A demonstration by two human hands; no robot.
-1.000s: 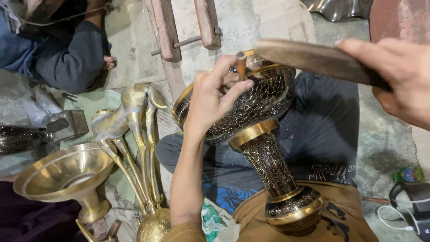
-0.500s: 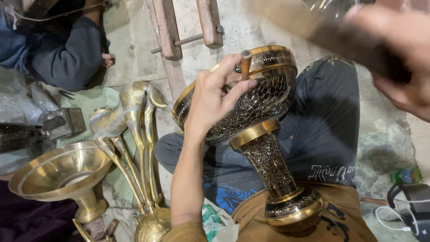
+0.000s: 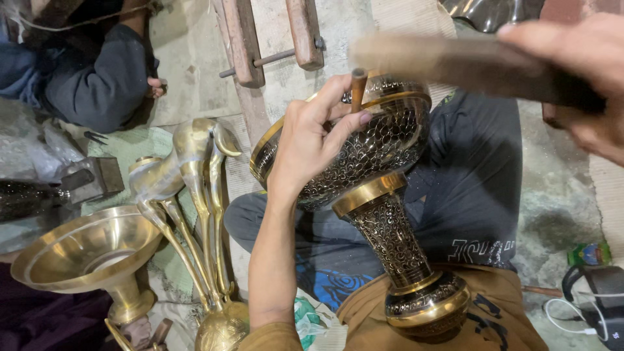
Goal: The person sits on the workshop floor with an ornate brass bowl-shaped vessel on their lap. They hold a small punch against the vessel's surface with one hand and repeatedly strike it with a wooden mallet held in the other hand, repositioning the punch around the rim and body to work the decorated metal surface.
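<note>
Head view, looking down over my lap: nearest me, the round foot of an engraved brass goblet vase (image 3: 390, 227) rests on my tan-clad thigh, its dark patterned stem rising away from me to a wide bowl with a gold rim. My left forearm runs up beside the stem, and my left hand (image 3: 311, 140) lies against the near wall of the bowl, fingers curled shut around a slim wooden-handled chisel (image 3: 358, 88) whose shaft stands upright at the rim. My right hand (image 3: 575, 81), above and to the right of the bowl, is closed around the end of a wooden mallet (image 3: 468, 65), which is blurred and reaches leftward over the rim, its head just beside the chisel top; I cannot tell whether the two touch. Left of my left arm, a plain brass funnel-shaped bowl (image 3: 88, 250) stands on its pedestal, and between it and my arm a cluster of brass swan-neck spouts (image 3: 192, 195) rises from a round base. Beyond my left hand, two wooden clamp bars (image 3: 273, 36) lie on the pale floor. Farther off to the left, another person's dark sleeve (image 3: 97, 78) shows.
</note>
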